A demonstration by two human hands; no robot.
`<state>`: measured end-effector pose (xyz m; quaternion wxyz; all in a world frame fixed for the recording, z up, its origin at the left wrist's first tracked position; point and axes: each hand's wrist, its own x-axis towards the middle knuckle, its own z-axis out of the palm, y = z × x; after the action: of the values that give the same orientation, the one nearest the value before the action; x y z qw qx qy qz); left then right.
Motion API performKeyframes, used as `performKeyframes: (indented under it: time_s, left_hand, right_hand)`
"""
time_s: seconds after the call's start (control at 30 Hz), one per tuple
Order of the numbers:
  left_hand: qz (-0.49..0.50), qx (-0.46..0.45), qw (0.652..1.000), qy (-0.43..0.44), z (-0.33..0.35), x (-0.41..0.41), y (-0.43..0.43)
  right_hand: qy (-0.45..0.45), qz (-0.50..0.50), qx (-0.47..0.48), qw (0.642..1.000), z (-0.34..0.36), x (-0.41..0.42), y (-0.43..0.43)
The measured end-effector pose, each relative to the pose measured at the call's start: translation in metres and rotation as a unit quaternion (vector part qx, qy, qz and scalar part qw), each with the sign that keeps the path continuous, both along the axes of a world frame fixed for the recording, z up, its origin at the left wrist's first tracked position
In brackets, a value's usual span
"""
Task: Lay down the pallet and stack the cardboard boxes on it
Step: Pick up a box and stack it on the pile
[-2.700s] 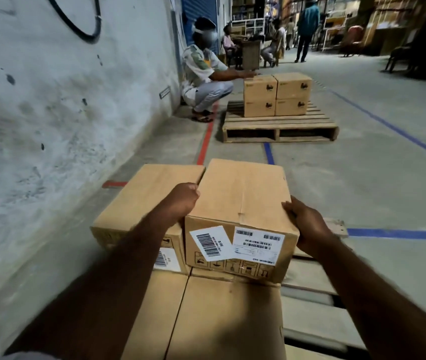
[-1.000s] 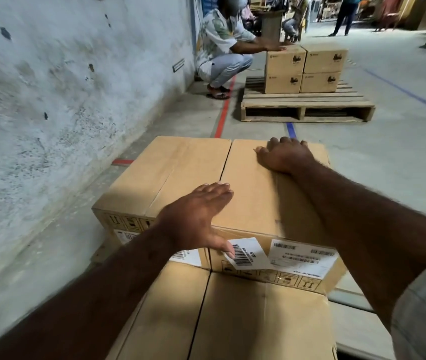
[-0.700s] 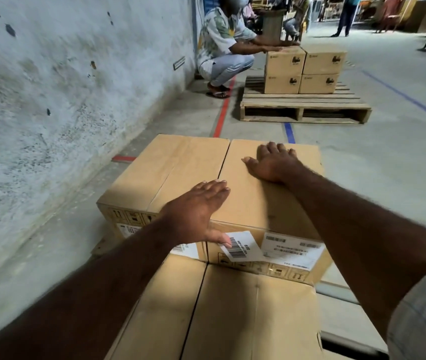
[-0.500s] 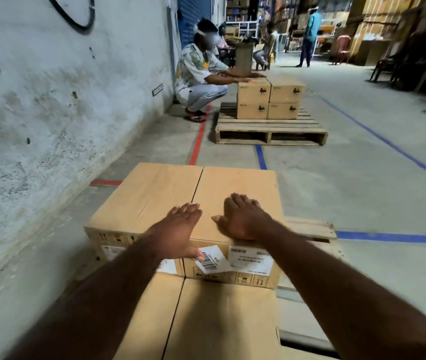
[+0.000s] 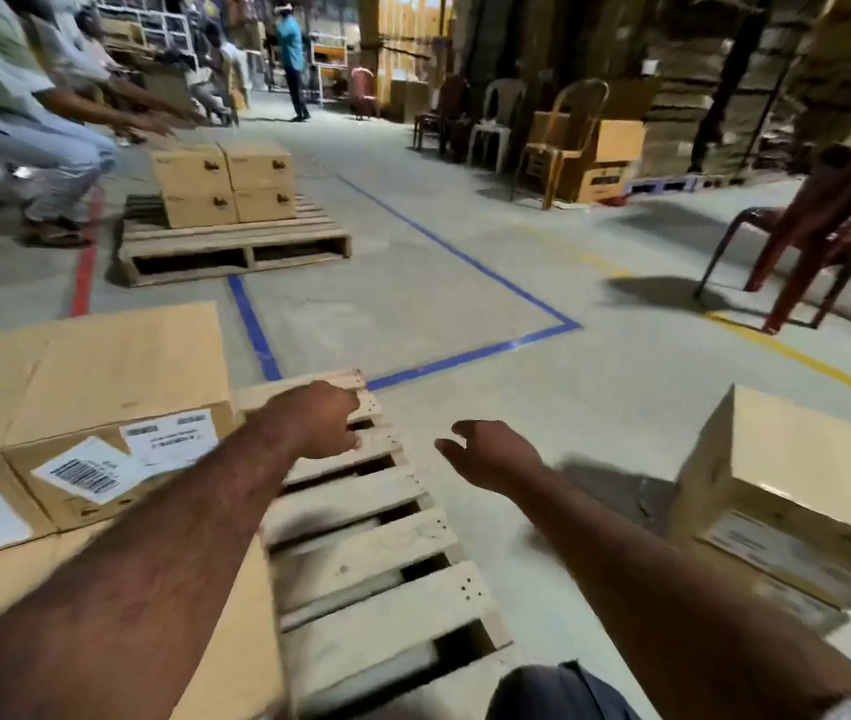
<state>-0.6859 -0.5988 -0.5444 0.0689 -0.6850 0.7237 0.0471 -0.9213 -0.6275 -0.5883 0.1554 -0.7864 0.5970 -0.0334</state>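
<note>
Concrete warehouse floor [image 5: 465, 283] spreads out ahead of me, marked with blue tape [image 5: 470, 356], a red line on the left and a yellow one on the right. Just below me the wooden pallet [image 5: 361, 553] lies flat, its long axis running away from me and its slats crossing from left to right; the right part of it is bare. On its left part sit the cardboard boxes [image 5: 86, 366], the upper two side by side with their labelled ends facing me and their lengths pointing away. My hands are apart and hold nothing: my left hand [image 5: 317, 420] hangs over the pallet's far right corner with fingers loosely curled, and my right hand [image 5: 491, 454] is out over the floor just beside the pallet, fingers relaxed. Another cardboard box [image 5: 797, 459] stands on the floor well to the right, blurred, its label towards me. Farther off is a second pallet [image 5: 236, 252] carrying four boxes, with a crouching person [image 5: 13, 111] beside it.
</note>
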Motion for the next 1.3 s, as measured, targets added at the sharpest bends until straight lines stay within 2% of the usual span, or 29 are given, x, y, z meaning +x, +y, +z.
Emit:
performKeyframes:
  time_s: [0.23,0.4,0.6,0.77,0.83,0.87,1.0,1.13,1.2,1.3]
  left_hand:
    - [-0.135,0.049,0.989,0.045,-0.043,-0.197,-0.031]
    - [-0.202,0.098,0.969,0.104,-0.081,-0.295,-0.029]
    - [-0.186,0.072,0.951,0.236,-0.084,-0.388,-0.063]
    - [-0.136,0.071,0.927,0.343,-0.105,-0.455,-0.100]
    - [-0.110,0.083,0.917,0.375,-0.119,-0.483,-0.113]
    - [-0.099,0.088,0.911,0.390,-0.123,-0.493,-0.116]
    - [-0.059,0.121,0.882,0.452,-0.143,-0.535,-0.126]
    - [-0.009,0.160,0.841,0.517,-0.158,-0.562,-0.135]
    - [0.020,0.152,0.822,0.549,-0.160,-0.565,-0.139]
    - [0.069,0.131,0.790,0.595,-0.162,-0.553,-0.145]
  right_hand:
    - [-0.007,-0.171,0.012,0.985,-0.027,-0.178,0.036]
    - [0.001,-0.308,0.016,0.951,-0.033,-0.289,0.074]
    - [-0.153,-0.509,-0.056,0.845,-0.039,-0.406,0.069]
    - [-0.257,-0.604,-0.065,0.751,-0.076,-0.467,0.039]
    - [-0.302,-0.624,-0.071,0.717,-0.095,-0.489,0.022]
    - [-0.318,-0.620,-0.073,0.713,-0.100,-0.496,0.017]
    - [-0.373,-0.577,-0.050,0.725,-0.110,-0.512,-0.001]
    - [-0.420,-0.549,-0.042,0.722,-0.122,-0.520,-0.018]
    - [-0.434,-0.554,-0.066,0.708,-0.128,-0.519,-0.024]
    - [-0.469,-0.567,-0.117,0.667,-0.132,-0.517,-0.021]
